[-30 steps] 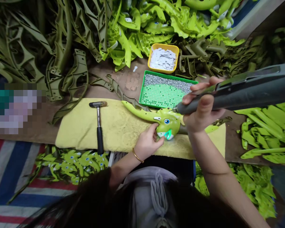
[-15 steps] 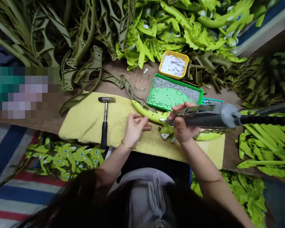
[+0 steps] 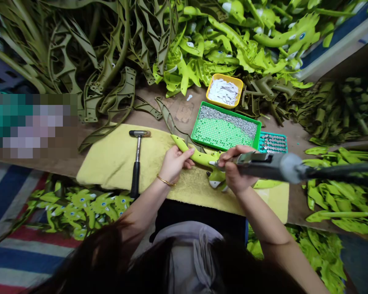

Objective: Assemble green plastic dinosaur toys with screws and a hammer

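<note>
A lime-green plastic dinosaur toy piece [image 3: 194,155] lies on a yellow towel [image 3: 110,163], its blue-eyed head mostly hidden under my right hand. My left hand [image 3: 175,164] grips its long neck from the near side. In my right hand [image 3: 234,170] is a grey electric screwdriver [image 3: 262,165], whose tip rests on the piece near the head. A black-handled hammer [image 3: 137,161] lies on the towel, left of my left hand.
A green tray of screws [image 3: 225,126], a yellow tub of white labels [image 3: 225,90] and a teal tray of button cells [image 3: 272,143] stand behind the towel. Heaps of olive and lime plastic parts [image 3: 331,192] surround the brown tabletop. Striped cloth [image 3: 15,245] lies lower left.
My left hand has moved from the dinosaur's head onto its neck and now grips it. The screwdriver has swung lower and left, with its tip at the piece. The view has shifted slightly.
</note>
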Available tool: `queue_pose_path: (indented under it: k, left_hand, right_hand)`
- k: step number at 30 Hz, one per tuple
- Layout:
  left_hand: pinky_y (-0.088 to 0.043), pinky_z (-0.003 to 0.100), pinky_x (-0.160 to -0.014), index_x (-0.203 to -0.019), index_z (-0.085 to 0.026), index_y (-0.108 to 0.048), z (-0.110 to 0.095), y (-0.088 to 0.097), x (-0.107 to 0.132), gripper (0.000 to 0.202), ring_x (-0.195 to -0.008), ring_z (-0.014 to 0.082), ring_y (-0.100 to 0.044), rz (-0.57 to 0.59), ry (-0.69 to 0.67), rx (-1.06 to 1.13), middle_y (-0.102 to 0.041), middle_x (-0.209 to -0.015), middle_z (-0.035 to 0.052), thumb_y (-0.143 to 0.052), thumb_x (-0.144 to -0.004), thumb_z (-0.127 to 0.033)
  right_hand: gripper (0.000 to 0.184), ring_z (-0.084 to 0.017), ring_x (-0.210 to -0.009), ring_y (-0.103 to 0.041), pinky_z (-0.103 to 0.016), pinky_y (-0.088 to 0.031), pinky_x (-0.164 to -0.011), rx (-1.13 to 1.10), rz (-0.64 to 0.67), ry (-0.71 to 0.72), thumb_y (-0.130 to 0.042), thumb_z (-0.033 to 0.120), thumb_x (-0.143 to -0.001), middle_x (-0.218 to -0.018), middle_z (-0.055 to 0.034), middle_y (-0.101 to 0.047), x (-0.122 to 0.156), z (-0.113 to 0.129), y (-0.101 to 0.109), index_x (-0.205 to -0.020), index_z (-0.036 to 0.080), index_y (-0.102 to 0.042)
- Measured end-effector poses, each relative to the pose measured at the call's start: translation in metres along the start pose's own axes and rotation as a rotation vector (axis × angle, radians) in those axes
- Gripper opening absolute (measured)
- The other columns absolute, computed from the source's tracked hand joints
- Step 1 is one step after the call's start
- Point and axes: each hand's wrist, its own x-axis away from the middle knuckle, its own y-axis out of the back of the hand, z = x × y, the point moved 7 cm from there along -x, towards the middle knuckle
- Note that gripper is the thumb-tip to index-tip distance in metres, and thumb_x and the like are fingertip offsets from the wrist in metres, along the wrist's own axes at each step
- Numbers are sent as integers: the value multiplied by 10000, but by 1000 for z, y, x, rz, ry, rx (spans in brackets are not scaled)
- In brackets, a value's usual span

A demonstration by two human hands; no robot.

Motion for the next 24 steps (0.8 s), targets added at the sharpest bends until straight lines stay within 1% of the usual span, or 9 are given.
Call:
queue_pose_path:
  k: [2, 4, 5, 7, 10, 12, 15, 20, 24]
  left_hand:
    - [-426, 140, -344, -821, -113, -518, 5, -1, 1, 374, -400, 82, -571, 17, 29, 9, -618, -571, -16, -808, -626, -246]
    - [-470, 157, -376, -822, -116, -511, 12, -3, 2, 393, -423, 94, -593, 33, 59, 12, -638, -606, 2, -816, -622, -262]
    - [-497, 171, -401, -825, -116, -509, 16, -5, 3, 407, -440, 101, -606, 42, 71, 12, -649, -630, 14, -820, -619, -276]
    - [-550, 201, -469, -842, -115, -512, 21, -7, 5, 437, -512, 118, -643, 60, 67, 13, -670, -700, 35, -829, -612, -309]
    - [-588, 226, -557, -861, -118, -519, 23, -8, 6, 474, -655, 139, -678, 80, 22, 18, -677, -782, 40, -841, -597, -346]
    - [-595, 240, -592, -863, -124, -517, 23, -8, 5, 480, -709, 148, -681, 86, -1, 11, -674, -795, 33, -838, -601, -366]
    - [-600, 263, -625, -861, -129, -508, 23, -7, 4, 476, -735, 160, -684, 89, -14, 2, -673, -796, 29, -826, -617, -387]
    - [-599, 258, -610, -867, -126, -504, 25, -6, 3, 481, -720, 152, -679, 93, -6, 9, -671, -806, 30, -831, -609, -368]
    - [-607, 278, -614, -845, -133, -502, 24, -7, 2, 473, -706, 156, -680, 101, -8, 14, -668, -801, 24, -830, -607, -375]
  right_hand:
    - [349, -61, -448, -508, -232, -458, -429, -43, -127, 110, -656, 480, -774, -751, 62, -599, -16, 10, 9, -1065, 323, -544]
    - [300, -48, -446, -506, -220, -452, -431, -57, -282, 183, -648, 439, -797, -801, 55, -619, -33, 8, 18, -1050, 312, -547]
    - [287, -47, -452, -515, -221, -459, -441, -48, -342, 177, -661, 422, -791, -807, 51, -624, -40, 2, 21, -1024, 294, -553]
    - [282, -55, -469, -541, -233, -478, -471, -27, -398, 113, -691, 399, -767, -796, 41, -631, -50, -18, 24, -967, 250, -562]
    - [280, -65, -488, -564, -247, -493, -505, -20, -385, 27, -715, 383, -744, -779, 29, -638, -51, -43, 23, -915, 210, -574]
    - [271, -65, -493, -563, -250, -494, -514, -27, -371, 24, -718, 380, -740, -770, 29, -633, -48, -51, 22, -897, 203, -584]
    - [266, -69, -493, -560, -251, -485, -509, -28, -348, 22, -718, 366, -740, -748, 37, -614, -44, -54, 21, -914, 208, -593]
    - [298, -69, -509, -565, -259, -499, -535, -1, -308, 49, -716, 363, -743, -799, 29, -635, -47, -47, 18, -969, 224, -580]
    - [333, -61, -492, -544, -253, -494, -511, -3, -319, 131, -673, 438, -773, -838, 30, -627, -47, -19, 17, -1028, 266, -544]
